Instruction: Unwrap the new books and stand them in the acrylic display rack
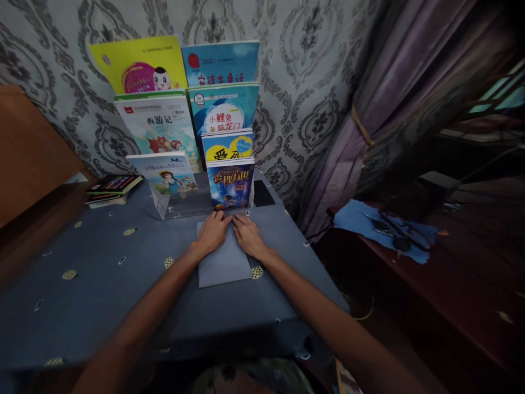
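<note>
A plain pale sheet of paper (223, 267) lies flat on the cloth-covered table in front of me. My left hand (213, 232) rests palm down on its far left part, fingers stretched forward. Beside it, my right hand (248, 235) presses on the far right edge of the sheet, also with the fingers laid out. The fingertips of both hands nearly meet at the sheet's far end. Neither hand grasps anything. Just beyond them stands a clear book rack (186, 209), holding several picture-covered books, with a dark blue book (231, 183) at its front right.
A small stack of books (112, 189) lies at the back left. Right of the rack is a dark flat phone-like object (263, 193). A tied curtain (338, 131) hangs at the right, near a dark red surface with a blue cloth (369, 221) and scissors-like tools.
</note>
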The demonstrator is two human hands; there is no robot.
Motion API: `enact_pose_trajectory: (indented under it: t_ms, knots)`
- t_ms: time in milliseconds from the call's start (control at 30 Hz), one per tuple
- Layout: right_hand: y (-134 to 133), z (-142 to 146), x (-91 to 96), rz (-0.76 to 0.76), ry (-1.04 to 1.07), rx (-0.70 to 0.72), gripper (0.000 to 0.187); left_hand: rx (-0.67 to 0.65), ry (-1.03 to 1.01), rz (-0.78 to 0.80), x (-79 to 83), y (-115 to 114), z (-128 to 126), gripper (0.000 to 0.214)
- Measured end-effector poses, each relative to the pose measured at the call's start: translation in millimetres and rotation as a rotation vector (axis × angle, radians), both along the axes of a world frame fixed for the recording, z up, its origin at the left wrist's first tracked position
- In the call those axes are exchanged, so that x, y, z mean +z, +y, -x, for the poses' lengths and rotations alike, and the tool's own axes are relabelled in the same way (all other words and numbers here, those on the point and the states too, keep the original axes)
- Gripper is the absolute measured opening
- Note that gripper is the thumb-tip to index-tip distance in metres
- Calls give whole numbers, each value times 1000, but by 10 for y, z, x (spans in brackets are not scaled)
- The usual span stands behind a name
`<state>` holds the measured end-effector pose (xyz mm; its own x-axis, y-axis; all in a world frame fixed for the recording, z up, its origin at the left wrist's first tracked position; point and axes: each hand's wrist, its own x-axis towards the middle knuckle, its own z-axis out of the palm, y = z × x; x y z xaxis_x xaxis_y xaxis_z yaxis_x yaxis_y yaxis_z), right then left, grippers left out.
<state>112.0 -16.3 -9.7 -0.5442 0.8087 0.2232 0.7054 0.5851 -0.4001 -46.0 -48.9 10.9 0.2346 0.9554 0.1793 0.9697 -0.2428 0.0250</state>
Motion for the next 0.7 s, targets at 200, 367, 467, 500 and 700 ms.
enact_pose_trajectory:
  t_ms: [200,367,467,500,700]
  knots:
    - [-36,19,25,-21,-71,-16,47,14,-11,-25,-64,50,1,46]
    - [-13,33,25,-27,-92,-13,47,5,-26,-48,-48,55,-14,41]
    - [-16,22,27,-21,-95,-2,47,9,-27,-43,-65,46,-5,42]
    - [-24,12,28,-19,-96,-1,47,7,-32,-39,-75,40,2,42]
    - [-105,-72,42,-21,-89,15,44,-30,-70,-40,-129,1,68,42]
